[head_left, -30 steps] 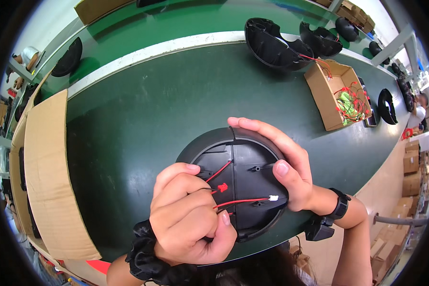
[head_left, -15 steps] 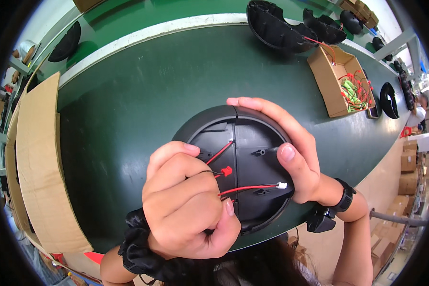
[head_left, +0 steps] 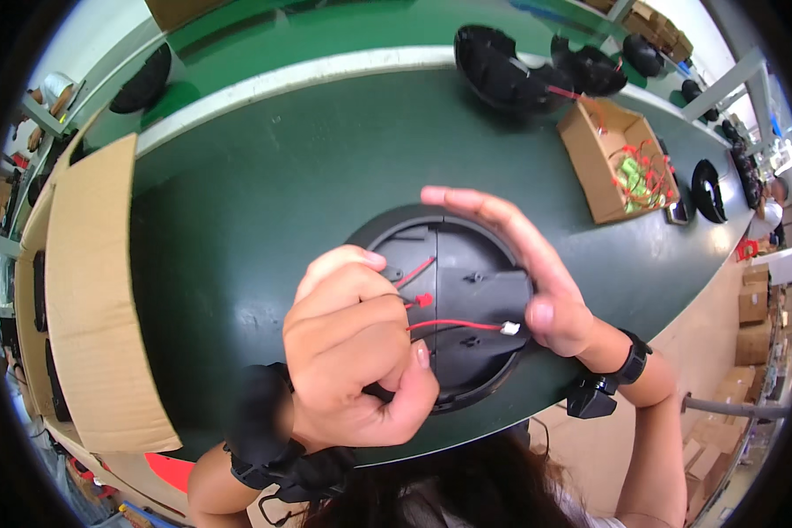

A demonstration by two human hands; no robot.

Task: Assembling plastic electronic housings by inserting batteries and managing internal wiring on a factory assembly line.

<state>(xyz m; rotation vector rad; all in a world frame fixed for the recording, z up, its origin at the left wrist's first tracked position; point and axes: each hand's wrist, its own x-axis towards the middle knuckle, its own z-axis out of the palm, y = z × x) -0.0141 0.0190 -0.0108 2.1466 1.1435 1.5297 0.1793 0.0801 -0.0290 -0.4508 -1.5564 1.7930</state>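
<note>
Left hand (head_left: pixel 352 352) was curled into a loose fist, fingers pinching the red wires (head_left: pixel 453 325) where they ran off the round black housing (head_left: pixel 462 299); one wire ended in a small white connector (head_left: pixel 509 328) just right of the grip, another in a red terminal (head_left: pixel 423 300) just above it. Right hand (head_left: pixel 524 273) was spread flat, fingers together, cupping the housing's far and right rim, thumb touching next to the white connector. Housing sat on the green table (head_left: pixel 264 194) under both hands; flat cardboard sheet (head_left: pixel 92 290) well left of the grip, open cardboard box (head_left: pixel 620 163) of green and red parts well beyond the right hand.
</note>
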